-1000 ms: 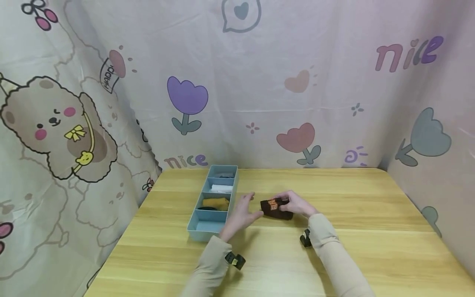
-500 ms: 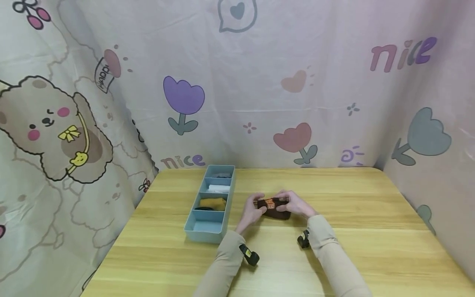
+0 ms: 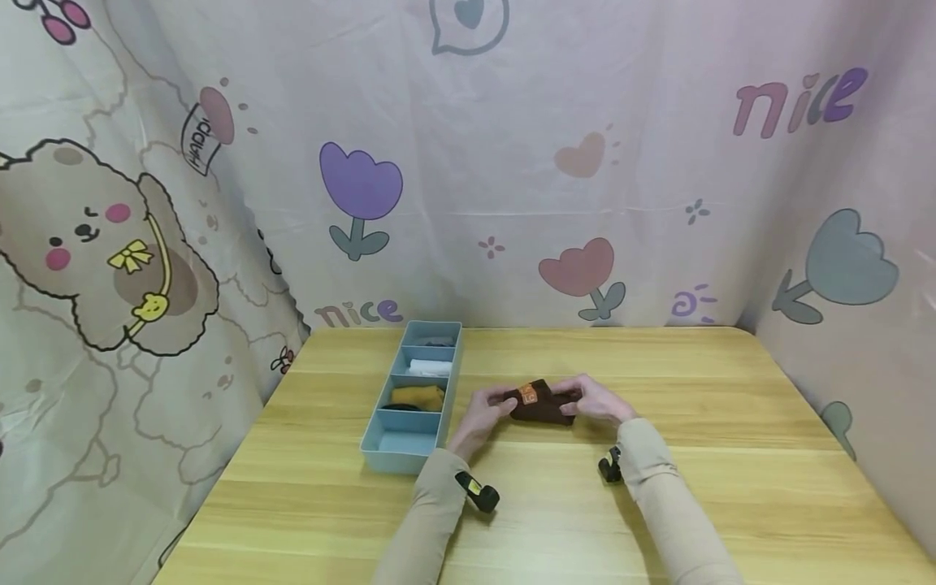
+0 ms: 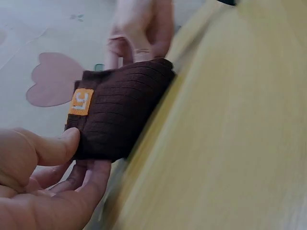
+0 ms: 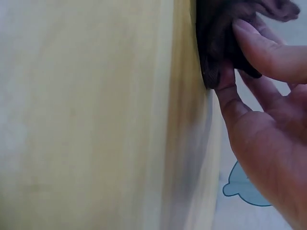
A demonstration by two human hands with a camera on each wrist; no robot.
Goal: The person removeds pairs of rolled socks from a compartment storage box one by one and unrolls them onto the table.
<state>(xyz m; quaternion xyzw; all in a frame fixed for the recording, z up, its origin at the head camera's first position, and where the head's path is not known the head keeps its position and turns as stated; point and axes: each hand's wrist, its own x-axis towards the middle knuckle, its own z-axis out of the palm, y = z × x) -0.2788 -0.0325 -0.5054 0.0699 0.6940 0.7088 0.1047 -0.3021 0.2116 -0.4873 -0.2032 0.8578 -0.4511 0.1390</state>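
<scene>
A folded dark brown ribbed sock [image 3: 543, 409] with an orange patch lies between both hands, low over the table. My left hand [image 3: 478, 416] pinches its left end, thumb beside the orange patch and fingers beneath, as the left wrist view shows on the sock [image 4: 124, 108]. At the other end my right hand [image 3: 598, 400] grips the cloth between thumb and fingers. In the right wrist view the sock [image 5: 211, 33] looks bunched near the right thumb [image 5: 266, 52], with a loose bit sticking out.
A long blue divided box [image 3: 400, 463] stands left of the hands. Its compartments hold grey cloth [image 3: 439, 342], a white roll-like item [image 3: 430, 368] and mustard cloth [image 3: 418, 397] beside something black; the front one shows bare floor. A printed curtain [image 3: 468, 162] hangs behind the table [image 3: 556, 520].
My left hand has come from beside the box to take hold of the sock's left end. The sock has tilted and its orange patch has shifted left; the right hand stays at the right end.
</scene>
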